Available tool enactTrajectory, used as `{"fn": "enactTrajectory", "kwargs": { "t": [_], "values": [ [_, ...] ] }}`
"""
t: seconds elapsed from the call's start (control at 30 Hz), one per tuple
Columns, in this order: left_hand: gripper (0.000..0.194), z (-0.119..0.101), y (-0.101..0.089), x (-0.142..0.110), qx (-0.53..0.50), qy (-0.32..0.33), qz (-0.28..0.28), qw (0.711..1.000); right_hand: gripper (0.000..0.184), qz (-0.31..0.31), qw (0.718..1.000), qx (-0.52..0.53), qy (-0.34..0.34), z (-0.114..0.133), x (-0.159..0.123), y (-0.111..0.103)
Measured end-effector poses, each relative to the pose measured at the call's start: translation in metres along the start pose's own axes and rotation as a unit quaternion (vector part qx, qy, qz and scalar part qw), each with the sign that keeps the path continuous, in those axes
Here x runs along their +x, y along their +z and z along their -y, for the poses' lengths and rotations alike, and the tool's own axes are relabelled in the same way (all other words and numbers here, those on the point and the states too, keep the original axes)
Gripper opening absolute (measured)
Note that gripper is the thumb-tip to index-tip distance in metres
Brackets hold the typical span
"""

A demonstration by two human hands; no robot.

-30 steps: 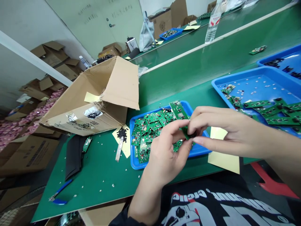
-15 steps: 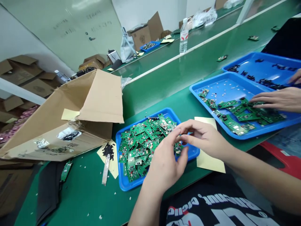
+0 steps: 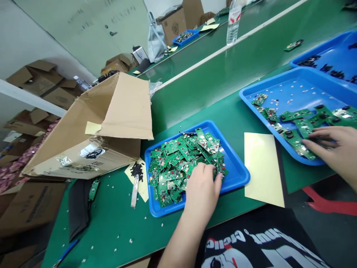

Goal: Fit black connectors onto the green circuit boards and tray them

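My left hand (image 3: 203, 190) is over the near right part of the heap of green circuit boards (image 3: 173, 160) in a blue tray (image 3: 235, 175). Its fingers curl down, and its thumb and fingertips close around a circuit board (image 3: 221, 163); the back of the hand partly hides the grip. Farther right, my right hand (image 3: 334, 147) reaches into a larger blue tray (image 3: 306, 80). The fingers and thumb of that hand are apart above green circuit boards (image 3: 295, 139), slightly blurred, with no board plainly held.
An open cardboard box (image 3: 125, 111) stands left of the near tray. Yellow paper (image 3: 262, 167) lies between the trays. Black bits (image 3: 136, 170), black sheets (image 3: 78, 208) and a blue-handled tool (image 3: 68, 251) lie at left. Another tray (image 3: 340, 48) holds black parts.
My hands have come apart: the left has gone down onto the boards, and the right has moved rightward into the larger tray. A co-worker's hands have left view. The camera has shifted.
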State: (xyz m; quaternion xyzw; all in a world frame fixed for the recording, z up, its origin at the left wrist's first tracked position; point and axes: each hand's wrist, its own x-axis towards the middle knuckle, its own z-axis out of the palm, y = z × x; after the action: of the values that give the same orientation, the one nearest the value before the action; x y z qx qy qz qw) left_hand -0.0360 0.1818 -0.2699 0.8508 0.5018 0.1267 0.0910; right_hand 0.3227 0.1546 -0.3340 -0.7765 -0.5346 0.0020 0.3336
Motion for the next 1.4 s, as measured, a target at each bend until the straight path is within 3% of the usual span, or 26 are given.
{"fn": "enactTrajectory", "kwargs": {
  "t": [0.13, 0.2, 0.3, 0.4, 0.47, 0.5, 0.63, 0.73, 0.87, 1.0, 1.13, 1.27, 1.4],
  "values": [
    [0.017, -0.014, 0.021, 0.006, 0.046, -0.037, 0.029, 0.998, 0.048, 0.011, 0.999, -0.052, -0.005, 0.004, -0.006, 0.001],
    [0.017, -0.016, 0.025, 0.007, 0.051, -0.042, 0.034, 0.997, 0.057, -0.012, 0.998, -0.062, -0.015, 0.014, -0.014, -0.002],
    [0.011, -0.014, 0.027, 0.008, 0.051, -0.042, 0.036, 0.997, 0.057, -0.021, 0.999, -0.032, -0.030, 0.027, -0.036, -0.009],
    [0.005, -0.010, 0.028, 0.008, 0.042, -0.034, 0.028, 0.998, 0.054, 0.063, 0.997, 0.037, -0.025, 0.033, -0.066, -0.012],
    [0.006, -0.007, 0.028, 0.008, 0.036, -0.023, 0.018, 0.999, 0.051, 0.134, 0.988, 0.074, 0.006, 0.035, -0.088, -0.009],
    [0.006, -0.006, 0.028, 0.008, 0.033, -0.017, 0.011, 0.999, 0.051, 0.141, 0.986, 0.084, 0.033, 0.036, -0.099, -0.006],
    [0.005, -0.004, 0.029, 0.008, 0.021, 0.009, -0.031, 0.999, 0.062, 0.112, 0.975, 0.137, 0.138, 0.044, -0.133, 0.012],
    [0.014, -0.009, 0.029, 0.008, 0.000, 0.035, -0.078, 0.996, 0.077, 0.099, 0.950, 0.219, 0.201, 0.050, -0.147, 0.023],
    [0.013, -0.033, 0.034, 0.005, -0.083, 0.149, -0.122, 0.978, 0.081, 0.095, 0.900, 0.329, 0.270, 0.055, -0.150, 0.023],
    [0.012, -0.060, 0.052, 0.001, -0.165, 0.272, -0.043, 0.947, 0.092, 0.111, 0.849, 0.403, 0.324, 0.058, -0.146, 0.010],
    [0.024, -0.072, 0.075, 0.000, -0.181, 0.292, 0.051, 0.938, 0.099, 0.170, 0.800, 0.441, 0.369, 0.057, -0.144, 0.003],
    [0.017, -0.070, 0.087, 0.000, -0.187, 0.286, 0.059, 0.938, 0.091, 0.223, 0.775, 0.449, 0.384, 0.052, -0.141, 0.000],
    [0.017, -0.069, 0.088, -0.001, -0.200, 0.275, 0.054, 0.939, 0.073, 0.276, 0.773, 0.440, 0.364, 0.050, -0.134, -0.005]
  ]
}}
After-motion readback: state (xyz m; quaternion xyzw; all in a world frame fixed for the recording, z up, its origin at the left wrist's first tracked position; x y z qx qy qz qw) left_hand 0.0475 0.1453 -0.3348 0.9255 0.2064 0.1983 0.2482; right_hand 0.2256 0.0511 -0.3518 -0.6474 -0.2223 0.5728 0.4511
